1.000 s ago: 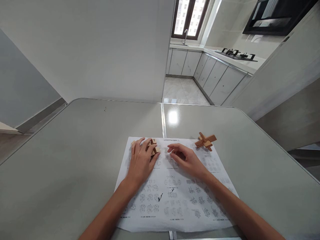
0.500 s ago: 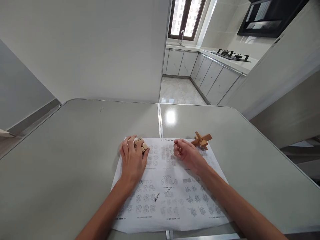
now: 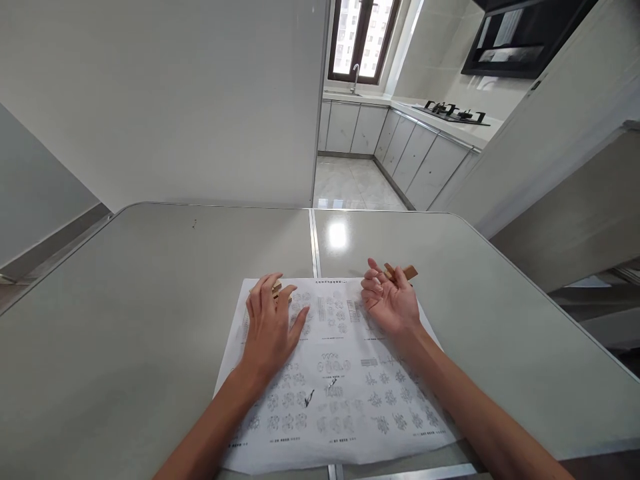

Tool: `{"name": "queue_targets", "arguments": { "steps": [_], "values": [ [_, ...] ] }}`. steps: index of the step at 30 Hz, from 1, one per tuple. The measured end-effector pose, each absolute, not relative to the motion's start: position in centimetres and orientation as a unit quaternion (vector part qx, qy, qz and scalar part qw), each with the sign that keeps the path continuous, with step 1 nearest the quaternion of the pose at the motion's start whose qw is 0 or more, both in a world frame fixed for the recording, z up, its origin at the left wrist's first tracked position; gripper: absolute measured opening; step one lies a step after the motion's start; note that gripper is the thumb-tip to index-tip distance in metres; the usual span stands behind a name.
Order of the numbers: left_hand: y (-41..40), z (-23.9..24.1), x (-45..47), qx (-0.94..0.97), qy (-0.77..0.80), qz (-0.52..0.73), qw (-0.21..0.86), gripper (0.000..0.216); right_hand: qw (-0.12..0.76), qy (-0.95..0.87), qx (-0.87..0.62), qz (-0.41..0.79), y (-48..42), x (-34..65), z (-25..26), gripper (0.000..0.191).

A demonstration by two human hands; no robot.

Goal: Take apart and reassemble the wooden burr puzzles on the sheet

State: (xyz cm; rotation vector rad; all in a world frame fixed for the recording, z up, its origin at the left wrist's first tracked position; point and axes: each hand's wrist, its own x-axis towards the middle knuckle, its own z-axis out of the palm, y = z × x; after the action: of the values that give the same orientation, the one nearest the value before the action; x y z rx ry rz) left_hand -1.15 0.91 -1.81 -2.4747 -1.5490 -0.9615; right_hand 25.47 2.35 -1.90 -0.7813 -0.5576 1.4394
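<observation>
A wooden puzzle block (image 3: 276,291) lies at the upper left corner of a printed sheet (image 3: 320,343), mostly hidden behind the fingers of my left hand (image 3: 270,327). That hand is open, its thumb and index finger spread apart from the block. My right hand (image 3: 393,303) is turned palm up over the sheet's upper right, its fingers loosely curled and apart, with nothing visible in them. Behind its fingertips is an interlocking wooden puzzle (image 3: 410,272) of crossed bars, partly covered; whether the fingers touch it I cannot tell.
Puzzle diagrams cover the sheet, which lies on a grey table (image 3: 125,320) across its metal centre seam (image 3: 314,240). Beyond the table stand a white wall (image 3: 165,100) and a kitchen with a gas stove (image 3: 453,113).
My left thumb and index finger have opened away from the wooden block. My right hand has moved right and rolled palm up, in front of the crossed-bar puzzle. The view has shifted slightly.
</observation>
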Motion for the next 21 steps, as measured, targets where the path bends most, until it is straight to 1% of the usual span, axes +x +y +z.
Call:
{"name": "queue_targets", "arguments": {
  "steps": [3, 6, 11, 13, 16, 19, 21],
  "values": [
    [0.9, -1.8, -1.1, -0.804, -0.502, -0.317, 0.026, 0.03, 0.652, -0.265, -0.338, 0.625, 2.5, 25.8, -2.0, 0.032],
    [0.8, -1.8, -1.2, -0.805, -0.5, -0.319, 0.022, 0.03, 0.658, -0.243, -0.326, 0.634, 2.6, 25.9, -2.0, 0.023],
    [0.8, -1.9, -1.2, -0.81, -0.495, -0.315, 0.022, 0.028, 0.654, -0.22, -0.353, 0.632, 2.4, 24.8, -1.6, 0.016],
    [0.8, -1.8, -1.3, -0.81, -0.491, -0.32, 0.017, 0.026, 0.628, -0.256, -0.372, 0.634, 2.0, 24.1, -1.3, 0.023],
    [0.7, -1.4, -1.2, -0.807, -0.482, -0.342, -0.009, 0.022, 0.552, -0.366, -0.378, 0.647, 1.2, 23.1, -0.9, 0.037],
    [0.5, -0.7, -1.0, -0.803, -0.453, -0.382, -0.066, 0.016, 0.458, -0.49, -0.344, 0.657, 0.5, 22.8, -1.0, 0.048],
    [0.3, -0.3, -0.9, -0.796, -0.431, -0.406, -0.126, 0.014, 0.403, -0.541, -0.308, 0.671, 0.1, 22.8, -1.3, 0.052]
  ]
}}
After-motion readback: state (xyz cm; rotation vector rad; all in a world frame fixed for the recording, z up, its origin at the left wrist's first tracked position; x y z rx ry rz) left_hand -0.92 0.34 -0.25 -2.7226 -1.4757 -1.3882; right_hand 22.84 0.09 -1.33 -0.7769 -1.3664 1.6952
